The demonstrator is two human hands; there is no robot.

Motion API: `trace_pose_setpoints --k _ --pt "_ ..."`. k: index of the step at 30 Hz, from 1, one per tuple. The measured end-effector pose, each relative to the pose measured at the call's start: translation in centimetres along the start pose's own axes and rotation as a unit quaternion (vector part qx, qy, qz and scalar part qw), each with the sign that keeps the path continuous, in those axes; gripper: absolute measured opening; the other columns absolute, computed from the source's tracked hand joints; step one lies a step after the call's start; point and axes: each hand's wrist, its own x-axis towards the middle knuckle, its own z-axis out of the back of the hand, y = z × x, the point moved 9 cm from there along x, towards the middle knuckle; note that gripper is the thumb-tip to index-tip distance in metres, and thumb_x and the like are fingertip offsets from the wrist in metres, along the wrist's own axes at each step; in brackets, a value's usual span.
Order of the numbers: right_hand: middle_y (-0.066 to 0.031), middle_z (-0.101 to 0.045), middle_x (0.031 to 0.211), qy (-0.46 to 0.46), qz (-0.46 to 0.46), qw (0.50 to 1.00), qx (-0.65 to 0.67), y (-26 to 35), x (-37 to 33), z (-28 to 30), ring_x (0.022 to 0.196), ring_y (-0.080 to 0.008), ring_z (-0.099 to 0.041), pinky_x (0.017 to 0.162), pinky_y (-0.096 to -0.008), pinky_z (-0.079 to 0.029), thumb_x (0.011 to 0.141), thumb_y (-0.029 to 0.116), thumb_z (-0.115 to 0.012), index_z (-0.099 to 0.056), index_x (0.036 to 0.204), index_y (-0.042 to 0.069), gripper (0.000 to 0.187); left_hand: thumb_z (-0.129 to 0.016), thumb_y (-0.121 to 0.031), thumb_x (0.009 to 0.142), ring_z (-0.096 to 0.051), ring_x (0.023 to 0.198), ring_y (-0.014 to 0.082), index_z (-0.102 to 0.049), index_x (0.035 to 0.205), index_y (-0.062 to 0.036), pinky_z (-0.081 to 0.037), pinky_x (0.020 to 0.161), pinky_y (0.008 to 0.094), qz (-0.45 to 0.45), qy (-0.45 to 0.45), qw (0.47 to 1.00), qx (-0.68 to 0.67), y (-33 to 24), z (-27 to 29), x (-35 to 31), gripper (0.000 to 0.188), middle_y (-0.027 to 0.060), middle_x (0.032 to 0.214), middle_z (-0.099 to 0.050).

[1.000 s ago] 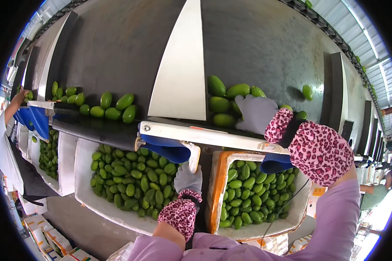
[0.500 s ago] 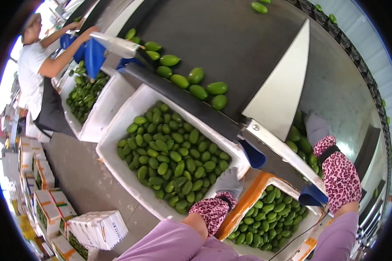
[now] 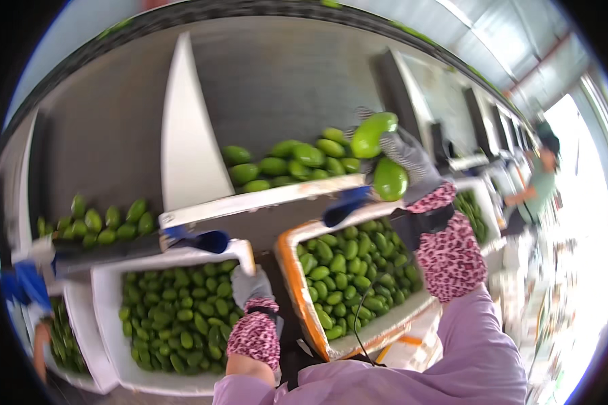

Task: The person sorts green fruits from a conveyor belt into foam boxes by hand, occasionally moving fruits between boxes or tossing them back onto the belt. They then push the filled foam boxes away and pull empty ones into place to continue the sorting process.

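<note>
My right hand (image 3: 412, 158), in a grey glove with a leopard-print cuff, is raised over the sorting bin's front edge. It grips two smooth oval green fruits: one bright fruit (image 3: 375, 135) above and another (image 3: 390, 179) below. Beside it, several like fruits (image 3: 308, 155) lie against the white front lip (image 3: 270, 198) of the bin. My gloved left hand (image 3: 251, 286) is closed over the right end of a white foam box (image 3: 108, 324) filled with green fruit; its fingertips are partly hidden. An orange-taped foam box (image 3: 297, 297), also holding green fruit, stands below my right forearm.
A white divider (image 3: 190, 128) splits the dark sorting table (image 3: 284, 74). More fruit (image 3: 101, 223) sits in the left bay. Blue flaps (image 3: 344, 206) hang at the bin edges. A thin black cable (image 3: 359, 324) crosses the orange-taped box. Another person (image 3: 537, 179) works at far right.
My view has swung to the right. My right hand has come up from the fruit pile and now holds two fruits. The left hand has stayed at the foam box's end.
</note>
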Motion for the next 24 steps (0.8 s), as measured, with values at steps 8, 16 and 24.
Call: trace_pose_setpoints --k 8,16,24 --pt "-0.0163 -0.070 0.099 -0.279 0.034 0.954 0.105 -7.0 -22.3 11.4 0.073 -0.0245 -0.070 0.060 -0.0345 -0.058 0.101 0.043 -0.054 -0.058 0.118 0.003 0.043 -0.062 -0.044 0.089 -0.063 0.108 0.0400 -0.060 0.122 -0.0016 -0.050 0.092 0.0485 -0.106 -0.007 0.994 -0.027 -0.2 -4.1 1.6 0.054 0.0215 0.118 -0.066" --pt "-0.0072 -0.069 0.101 -0.600 -0.241 0.697 0.311 -31.8 -53.0 14.9 0.080 -0.0212 -0.070 0.069 -0.0367 -0.060 0.093 0.049 -0.065 -0.061 0.115 0.009 0.046 -0.066 -0.037 0.089 -0.065 0.105 0.0384 -0.052 0.129 0.0098 -0.051 0.093 0.0435 -0.108 0.015 0.994 -0.026 0.0 -5.3 2.0 0.064 0.0262 0.119 -0.065" --pt "-0.0163 -0.058 0.126 -0.723 -0.329 0.587 0.156 -37.0 -64.7 20.9 0.119 -0.0327 -0.057 0.085 -0.0531 -0.055 0.091 0.064 -0.056 -0.040 0.147 0.008 0.081 -0.068 -0.045 0.087 -0.067 0.097 0.0394 -0.054 0.121 0.0110 -0.053 0.087 0.0456 -0.053 -0.003 0.999 0.002 1.7 -5.1 2.6 0.067 0.0273 0.110 -0.066"
